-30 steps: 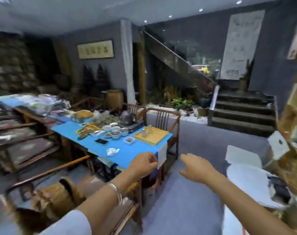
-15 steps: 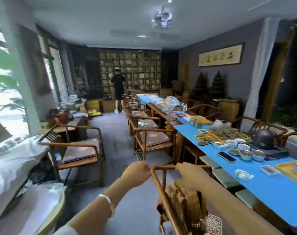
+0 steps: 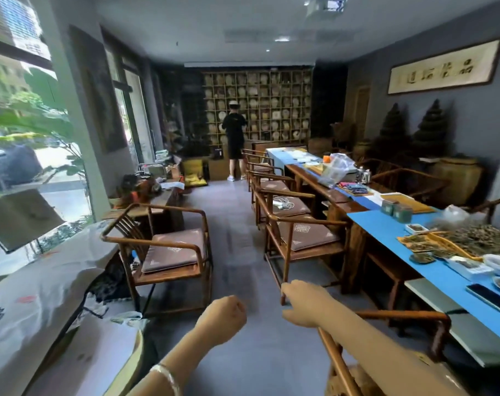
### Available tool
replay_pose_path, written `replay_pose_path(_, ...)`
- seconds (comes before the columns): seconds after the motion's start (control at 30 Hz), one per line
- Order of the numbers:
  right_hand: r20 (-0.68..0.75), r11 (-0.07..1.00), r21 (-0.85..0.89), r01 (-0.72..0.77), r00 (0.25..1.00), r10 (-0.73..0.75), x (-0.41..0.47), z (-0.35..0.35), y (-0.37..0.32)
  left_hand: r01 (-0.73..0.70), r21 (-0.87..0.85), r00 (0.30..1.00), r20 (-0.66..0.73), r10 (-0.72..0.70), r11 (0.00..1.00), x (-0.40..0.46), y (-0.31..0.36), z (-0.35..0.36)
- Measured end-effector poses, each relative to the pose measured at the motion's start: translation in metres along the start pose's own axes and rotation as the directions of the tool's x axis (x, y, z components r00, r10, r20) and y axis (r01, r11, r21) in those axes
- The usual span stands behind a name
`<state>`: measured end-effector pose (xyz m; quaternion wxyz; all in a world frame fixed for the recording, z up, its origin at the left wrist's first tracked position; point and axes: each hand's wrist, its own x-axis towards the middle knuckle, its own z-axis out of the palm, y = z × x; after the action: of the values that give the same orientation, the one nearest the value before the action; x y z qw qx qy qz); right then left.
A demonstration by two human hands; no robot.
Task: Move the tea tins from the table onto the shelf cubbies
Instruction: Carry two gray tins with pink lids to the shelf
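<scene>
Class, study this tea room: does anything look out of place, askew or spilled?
Nothing is clearly spilled or broken. Loose tea leaves lie heaped on trays along the blue table, which seems deliberate. Two green tea tins stand upright. White sheets drape untidily at left.

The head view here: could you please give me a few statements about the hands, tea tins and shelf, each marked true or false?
1. The left hand holds a tea tin. False: its fingers are curled on nothing.
2. Green tea tins stand on the blue table. True.
3. The right hand carries a teapot. False: it holds nothing visible.
4. A person in black stands at the shelf cubbies on the far wall. True.
5. The left wrist wears a bracelet. True.
</scene>
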<state>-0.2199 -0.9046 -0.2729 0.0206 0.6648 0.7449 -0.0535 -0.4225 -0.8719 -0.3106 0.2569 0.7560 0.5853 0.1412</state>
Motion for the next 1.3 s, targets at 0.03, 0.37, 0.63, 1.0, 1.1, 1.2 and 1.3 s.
replay_pose_path(0.03,-0.003,1.0,0.014,0.005,1.0,-0.005,0.021,0.001,0.005,-0.003,0.025,1.0,-0.005,0.003,1.0,0.021,-0.002,-0.005)
replay_pose_path(0.37,0.033,0.998,0.066,0.01,0.999,-0.013,0.228,-0.016,0.06,0.056,-0.034,0.997,-0.049,-0.057,0.998,0.241,-0.009,-0.053)
replay_pose_path(0.63,0.062,0.998,0.017,0.053,0.997,-0.054,0.388,-0.026,0.069,0.055,-0.066,0.998,0.041,-0.052,0.996,0.393,-0.057,-0.053)
replay_pose_path(1.0,0.047,0.965,0.072,-0.251,0.968,0.248,0.563,-0.069,0.179,-0.252,-0.049,0.947,0.193,0.257,0.966,0.674,0.011,-0.07)
replay_pose_path(1.1,0.056,0.935,0.063,-0.349,0.937,0.346,0.569,-0.07,0.23,-0.355,-0.072,0.891,0.277,0.361,0.932,0.722,0.052,-0.043)
replay_pose_path(1.2,0.073,0.89,0.077,-0.449,0.893,0.444,0.57,-0.061,0.287,-0.472,-0.091,0.811,0.346,0.472,0.877,0.759,0.094,-0.005)
replay_pose_path(1.3,0.085,0.836,0.097,-0.539,0.842,0.533,0.568,-0.056,0.345,-0.571,-0.069,0.743,0.379,0.551,0.818,0.792,0.143,0.032)
